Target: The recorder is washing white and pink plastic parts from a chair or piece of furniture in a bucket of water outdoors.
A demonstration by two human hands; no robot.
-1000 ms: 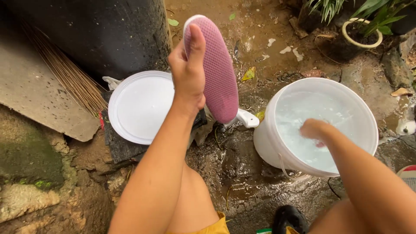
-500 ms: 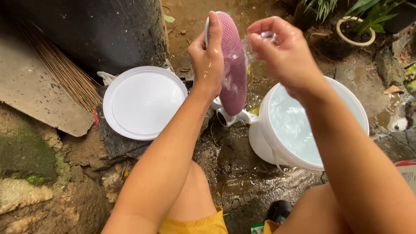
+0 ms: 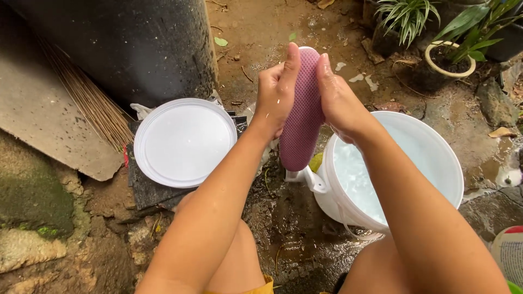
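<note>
Head view: at upper centre, the left hand [image 3: 277, 90] and right hand [image 3: 339, 100] are pressing a pink mesh shoe [image 3: 301, 111] between them, fingers closed against its sides, above a white bucket [image 3: 436, 158]. A white lid [image 3: 184, 141] is lying at left; a red-and-white package [image 3: 509, 250] is peeking in at lower right.

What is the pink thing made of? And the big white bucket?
The pink thing looks like woven mesh fabric: its matte surface shows a fine grid of tiny holes, possibly a shoe's upper. Both hands, left and right, press its sides. The bucket looks like smooth, slightly glossy plastic, with a thin moulded rim and wire handle.
</note>
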